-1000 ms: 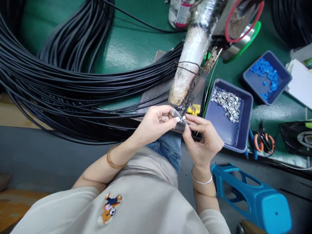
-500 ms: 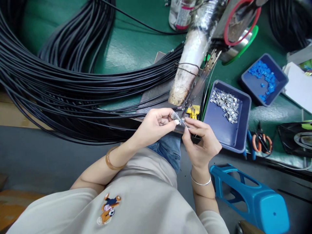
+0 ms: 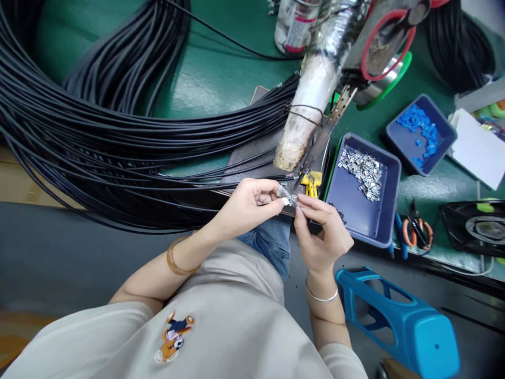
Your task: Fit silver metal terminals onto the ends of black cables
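Observation:
My left hand (image 3: 252,205) is closed in a pinch on a small metal connector (image 3: 292,200). White coverings wrap its thumb and index fingertip. From the right, my right hand (image 3: 321,229) meets it, thumb and fingers pinching a thin silvery wire (image 3: 298,207) at the connector; its fine detail is too small to make out. Just beyond the fingertips lies a yellow clip-like piece (image 3: 312,181). Black cables (image 3: 189,184) run in from the left towards my left hand, and whether one ends in the connector is hidden by the fingers.
A wrapped white nozzle (image 3: 294,126) hangs over the work spot. To the right stand a tray of metal shells (image 3: 349,218) and a tray of blue pieces (image 3: 402,142). Orange-handled pliers (image 3: 418,231) lie near the green table's edge, above a blue stool (image 3: 430,337).
My right hand has shifted slightly left, closer to my left fingertips. The view has turned a little, so the trays and stool appear farther left. Both pinches continue.

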Demonstrator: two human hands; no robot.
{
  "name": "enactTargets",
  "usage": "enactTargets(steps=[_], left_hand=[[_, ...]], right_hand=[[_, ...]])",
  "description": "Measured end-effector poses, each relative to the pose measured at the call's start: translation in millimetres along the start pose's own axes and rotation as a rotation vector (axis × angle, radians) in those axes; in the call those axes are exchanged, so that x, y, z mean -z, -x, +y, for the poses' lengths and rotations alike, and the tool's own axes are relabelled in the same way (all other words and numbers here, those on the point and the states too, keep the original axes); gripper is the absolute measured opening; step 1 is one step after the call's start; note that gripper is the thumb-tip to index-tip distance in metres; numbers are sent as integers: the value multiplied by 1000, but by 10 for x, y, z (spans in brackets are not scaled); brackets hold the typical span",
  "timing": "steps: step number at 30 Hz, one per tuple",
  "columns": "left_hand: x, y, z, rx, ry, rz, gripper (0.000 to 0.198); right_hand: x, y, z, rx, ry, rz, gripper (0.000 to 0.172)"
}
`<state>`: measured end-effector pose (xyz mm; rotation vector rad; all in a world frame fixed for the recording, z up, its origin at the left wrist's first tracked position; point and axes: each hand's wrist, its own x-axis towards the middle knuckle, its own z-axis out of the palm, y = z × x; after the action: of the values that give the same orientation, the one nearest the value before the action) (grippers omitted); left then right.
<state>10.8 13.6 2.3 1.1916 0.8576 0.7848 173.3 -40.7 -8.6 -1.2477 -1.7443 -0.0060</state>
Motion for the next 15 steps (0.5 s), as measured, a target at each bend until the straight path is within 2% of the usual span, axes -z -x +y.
enactTargets(steps=[4, 7, 9, 11, 13, 15], left_hand=[[31, 64, 39, -65, -141, -85, 14], [78, 136, 19, -210, -347, -260, 15], [103, 178, -34, -280, -452, -346, 18], [113, 208, -107, -317, -539, -284, 19], [112, 226, -174, -363, -630, -125, 16], [112, 239, -214, -433, -727, 28, 14]], right_hand=[[133, 9, -107, -169, -63, 17, 15], [303, 29, -179, -254, -104, 156, 12], [390, 14, -170, -271, 12, 209, 9], [417, -37, -100, -295, 223, 115, 5], [376, -115, 14, -289, 393, -74, 16], [287, -195, 132, -252, 503, -201, 27]])
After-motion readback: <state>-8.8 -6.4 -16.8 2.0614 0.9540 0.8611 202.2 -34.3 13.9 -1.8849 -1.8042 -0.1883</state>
